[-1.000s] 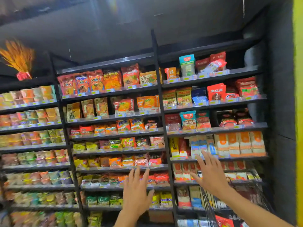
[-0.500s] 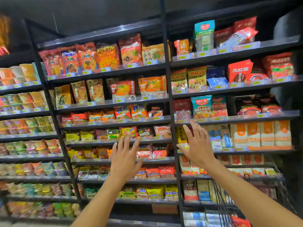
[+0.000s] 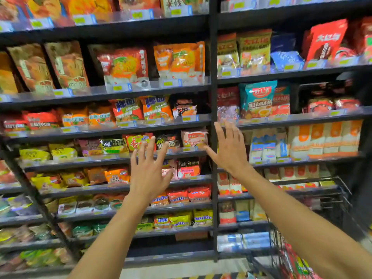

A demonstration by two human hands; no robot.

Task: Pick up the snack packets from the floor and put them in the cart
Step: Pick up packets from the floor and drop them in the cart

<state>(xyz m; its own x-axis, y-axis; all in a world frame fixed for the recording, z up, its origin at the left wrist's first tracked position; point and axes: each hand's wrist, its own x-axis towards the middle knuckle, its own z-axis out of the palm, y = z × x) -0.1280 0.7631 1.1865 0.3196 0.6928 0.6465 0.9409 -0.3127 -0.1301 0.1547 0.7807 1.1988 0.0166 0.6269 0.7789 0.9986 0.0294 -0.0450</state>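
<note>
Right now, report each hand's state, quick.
Left hand: open, fingers spread, holding nothing.
Right hand: open, fingers spread, holding nothing.

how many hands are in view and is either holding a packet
2. Left hand raised before the middle shelves; right hand by the black upright post. Both open, holding nothing.

Ahead of you stand black shelves (image 3: 112, 95) packed with noodle packs, price tags (image 3: 120, 88) clipped along their edges. A teal bag (image 3: 257, 97) sits right of the upright post (image 3: 213, 77), near red pouches (image 3: 324, 41).
</note>
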